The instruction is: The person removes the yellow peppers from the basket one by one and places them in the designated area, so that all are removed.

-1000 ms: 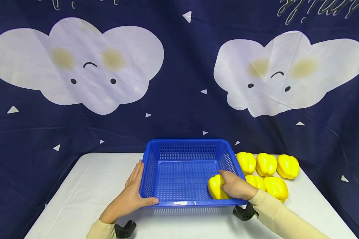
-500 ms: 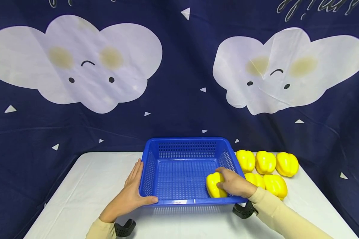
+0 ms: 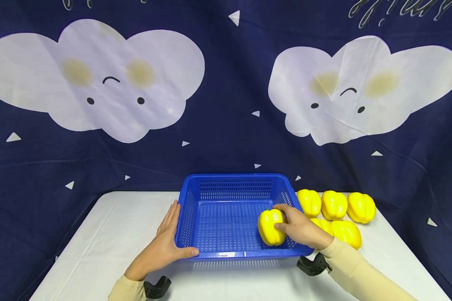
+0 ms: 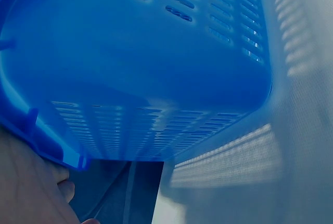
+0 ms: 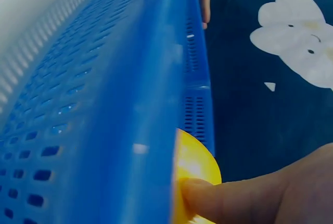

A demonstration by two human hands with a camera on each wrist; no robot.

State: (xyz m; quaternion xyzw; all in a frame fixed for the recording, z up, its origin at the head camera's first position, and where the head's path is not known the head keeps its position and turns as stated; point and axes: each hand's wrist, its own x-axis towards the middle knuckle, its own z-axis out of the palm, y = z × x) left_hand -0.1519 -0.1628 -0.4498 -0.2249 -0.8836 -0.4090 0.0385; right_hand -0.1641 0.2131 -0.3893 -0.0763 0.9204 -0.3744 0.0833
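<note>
A blue plastic basket [image 3: 226,254] with slotted walls stands on the white-covered table. At its left end is my left hand [image 3: 165,244]. Its fingers lie straight along the outside of the left rim, and the thumb rests on the front rim; the left wrist view shows only part of this hand. My right hand [image 3: 299,225] grips a yellow bell pepper [image 3: 270,228] inside the basket's front right corner, thumb on the near side. In the right wrist view the basket's rim [image 5: 151,99] hides part of the pepper [image 5: 197,156].
Several more yellow bell peppers sit to the basket's right, in a back row [image 3: 334,205] and a front row [image 3: 346,234], partly behind my right forearm. A dark blue cloth [image 3: 233,138] with clouds hangs behind the table [image 3: 109,238].
My right hand has turned and risen slightly with the bell pepper, which sits higher in the head view with its green stem showing. The left hand and basket stay put.
</note>
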